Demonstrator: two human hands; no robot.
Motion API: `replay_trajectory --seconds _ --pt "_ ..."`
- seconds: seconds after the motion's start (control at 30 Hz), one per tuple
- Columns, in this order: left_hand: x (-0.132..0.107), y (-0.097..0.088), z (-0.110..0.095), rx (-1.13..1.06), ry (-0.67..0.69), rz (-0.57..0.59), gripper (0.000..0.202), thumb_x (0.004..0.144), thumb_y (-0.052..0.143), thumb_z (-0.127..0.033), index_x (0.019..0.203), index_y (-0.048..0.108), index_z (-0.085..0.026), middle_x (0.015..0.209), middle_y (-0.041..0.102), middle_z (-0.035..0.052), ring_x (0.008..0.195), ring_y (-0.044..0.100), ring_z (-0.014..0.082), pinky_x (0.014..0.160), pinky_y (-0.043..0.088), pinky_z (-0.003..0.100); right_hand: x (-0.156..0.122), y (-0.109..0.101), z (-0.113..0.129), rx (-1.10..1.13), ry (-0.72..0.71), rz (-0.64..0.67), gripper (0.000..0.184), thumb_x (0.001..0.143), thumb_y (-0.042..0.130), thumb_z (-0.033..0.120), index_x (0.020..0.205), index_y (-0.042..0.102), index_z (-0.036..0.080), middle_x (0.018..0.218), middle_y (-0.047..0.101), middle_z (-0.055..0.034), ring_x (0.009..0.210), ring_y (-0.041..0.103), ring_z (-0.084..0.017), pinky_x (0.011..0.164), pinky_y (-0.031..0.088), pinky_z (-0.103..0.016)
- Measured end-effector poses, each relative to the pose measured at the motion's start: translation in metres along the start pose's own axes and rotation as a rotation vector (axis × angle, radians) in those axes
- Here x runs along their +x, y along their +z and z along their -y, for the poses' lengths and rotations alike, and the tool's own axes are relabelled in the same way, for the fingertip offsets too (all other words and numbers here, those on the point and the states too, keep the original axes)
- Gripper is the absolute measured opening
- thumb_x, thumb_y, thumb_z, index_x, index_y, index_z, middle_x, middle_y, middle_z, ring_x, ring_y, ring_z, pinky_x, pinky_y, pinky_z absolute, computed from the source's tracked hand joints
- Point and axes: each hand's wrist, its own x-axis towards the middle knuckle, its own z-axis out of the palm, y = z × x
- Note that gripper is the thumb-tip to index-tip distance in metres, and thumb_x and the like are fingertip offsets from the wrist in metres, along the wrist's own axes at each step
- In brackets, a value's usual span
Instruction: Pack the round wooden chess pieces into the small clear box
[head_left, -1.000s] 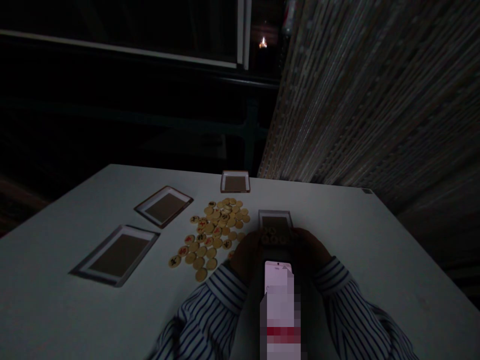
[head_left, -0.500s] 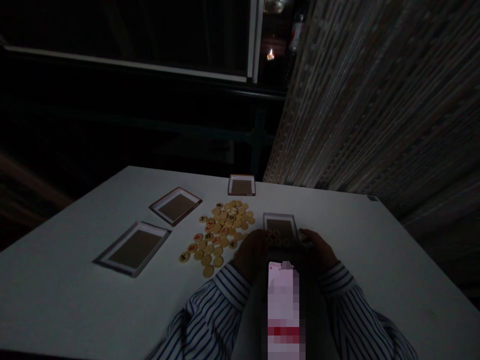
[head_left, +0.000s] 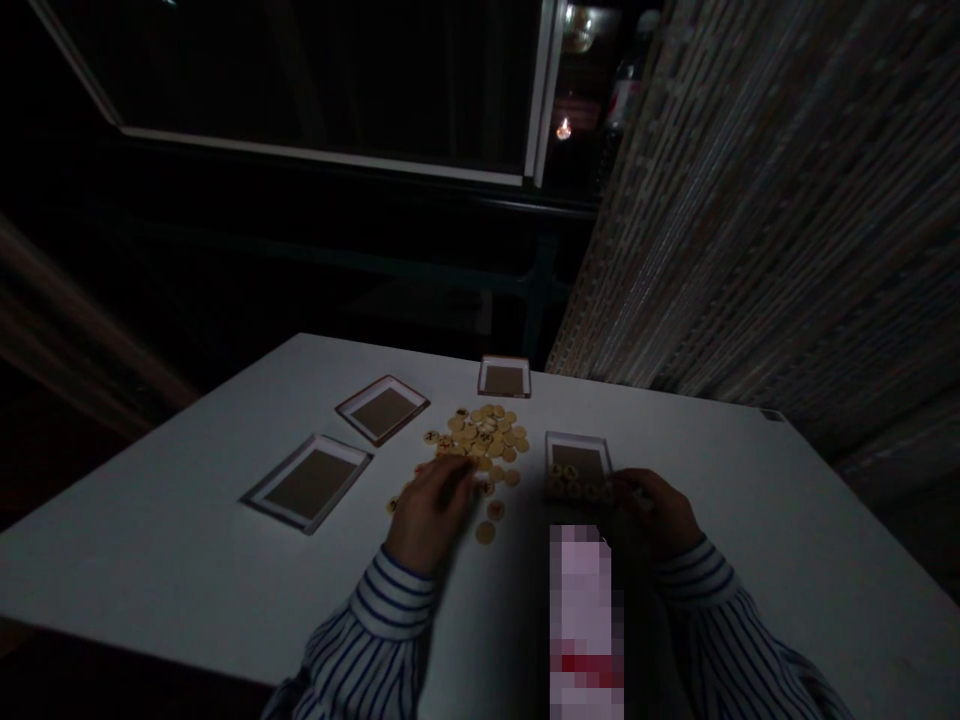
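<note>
On the white table [head_left: 150, 540], a wide band of top shows between the left edge and the near-left tray [head_left: 307, 485]. Its far corner comes close to the middle-left tray [head_left: 382, 412], set aslant toward the far-left corner. Next, the left hand [head_left: 427, 515] is lowered over the near-left side of the heap of discs [head_left: 491, 432]; its fingers are curled, and I cannot tell whether they hold any. The discs, some marked red or black, spread about the middle of the table, with 2 just right of this hand. Behind them, near the far edge, lies the back tray [head_left: 504, 380]. A strip of tabletop separates the heap from the right tray [head_left: 589, 460], which carries 2 rows of discs along its near side. The right hand [head_left: 664, 510] has bent fingers at that tray's near-right corner; whether they grip it cannot be told. Broad tabletop continues to the right edge.
</note>
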Motion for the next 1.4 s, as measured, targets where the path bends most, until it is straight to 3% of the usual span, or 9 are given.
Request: replay_trajectory --seconds 0.2,0.4,0.53,0.67,0.77,1.03,1.4 --pt "0.008 -0.026 0.041 0.124 -0.127 -0.105 0.032 0.075 0.047 -0.038 0.097 0.058 -0.018 0.096 0.063 0.0062 0.082 0.06 0.0185 0.072 0.05 0.032 0.023 0.005 0.027 -0.086 -0.115 0.127 0.021 0.077 0.044 0.027 0.083 0.061 0.016 0.078 0.065 -0.0079 0.071 0.06 -0.018 0.062 0.049 -0.03" --pt "0.006 -0.023 0.058 0.105 -0.236 -0.133 0.032 0.075 0.046 -0.04 0.093 0.06 -0.017 0.093 0.064 0.0061 0.081 0.06 0.0183 0.075 0.048 0.032 0.054 0.019 0.065 -0.088 -0.238 0.296 0.02 0.075 0.046 0.024 0.085 0.062 0.019 0.08 0.066 -0.0061 0.072 0.059 -0.016 0.065 0.045 -0.028" --pt "0.001 -0.019 0.064 0.077 -0.272 -0.135 0.031 0.075 0.046 -0.039 0.09 0.061 -0.017 0.089 0.065 0.0054 0.082 0.06 0.018 0.076 0.048 0.031 0.072 0.038 0.087 -0.173 -0.227 0.423 0.024 0.075 0.047 0.028 0.094 0.061 0.021 0.089 0.065 -0.0071 0.078 0.058 -0.018 0.067 0.043 -0.029" --pt "-0.001 -0.019 0.066 0.067 -0.268 -0.144 0.031 0.075 0.046 -0.038 0.092 0.06 -0.017 0.089 0.065 0.0051 0.081 0.061 0.0177 0.076 0.048 0.03 0.091 0.063 0.107 -0.14 -0.359 0.593 0.029 0.077 0.046 0.026 0.101 0.057 0.018 0.1 0.062 -0.0067 0.09 0.055 -0.019 0.077 0.041 -0.03" --pt "-0.001 -0.02 0.066 0.07 -0.272 -0.187 0.028 0.075 0.046 -0.036 0.092 0.06 -0.018 0.09 0.065 0.0048 0.082 0.061 0.0177 0.077 0.048 0.031 0.104 0.081 0.121 -0.171 -0.413 0.647 0.029 0.078 0.044 0.026 0.103 0.056 0.017 0.103 0.06 -0.007 0.094 0.053 -0.02 0.08 0.039 -0.031" --pt "-0.002 -0.02 0.066 0.066 -0.252 -0.219 0.025 0.076 0.046 -0.03 0.093 0.059 -0.017 0.091 0.065 0.0057 0.084 0.06 0.0179 0.078 0.048 0.032 0.118 0.104 0.144 -0.237 -0.43 0.702 0.029 0.078 0.043 0.027 0.103 0.055 0.019 0.107 0.058 -0.0069 0.098 0.05 -0.021 0.08 0.038 -0.033" --pt "-0.003 -0.02 0.066 0.056 -0.219 -0.184 0.027 0.077 0.046 -0.031 0.093 0.059 -0.015 0.09 0.064 0.0068 0.086 0.059 0.0179 0.078 0.048 0.032 0.121 0.119 0.145 -0.297 -0.503 0.725 0.029 0.081 0.041 0.031 0.104 0.055 0.02 0.104 0.058 -0.0069 0.094 0.051 -0.022 0.077 0.038 -0.034"
